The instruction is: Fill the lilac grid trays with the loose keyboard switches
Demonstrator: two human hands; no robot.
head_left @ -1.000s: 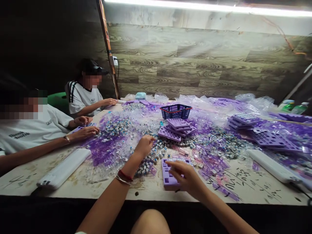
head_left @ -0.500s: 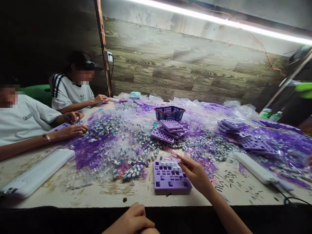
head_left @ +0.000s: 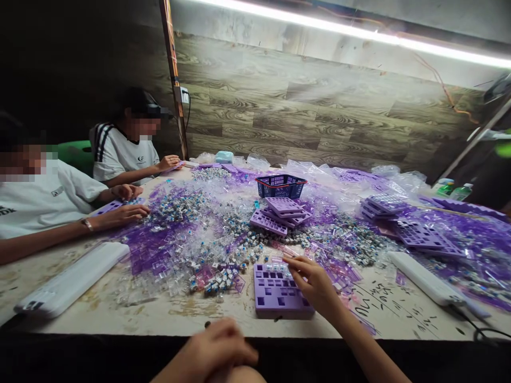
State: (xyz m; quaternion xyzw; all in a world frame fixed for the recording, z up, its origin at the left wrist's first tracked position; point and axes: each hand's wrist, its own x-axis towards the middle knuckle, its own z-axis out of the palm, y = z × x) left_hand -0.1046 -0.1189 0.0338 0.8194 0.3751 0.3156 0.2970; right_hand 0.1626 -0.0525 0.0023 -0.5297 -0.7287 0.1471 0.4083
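Right hand (head_left: 313,280): fingers narrow, contents unclear; left hand (head_left: 223,346), can't tell. Below the right fingers, the purple block (head_left: 272,308) looks light, stiff, best held by its sides.

A purple square-holed tray (head_left: 271,303) lies flat, partly beneath the right hand (head_left: 315,283), clear plastic pieces (head_left: 275,267) beside its fingertips (head_left: 288,260).

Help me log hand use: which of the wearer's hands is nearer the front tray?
Right: the right hand is over the right part of the front tray; the left hand is apart, nearer the wearer.
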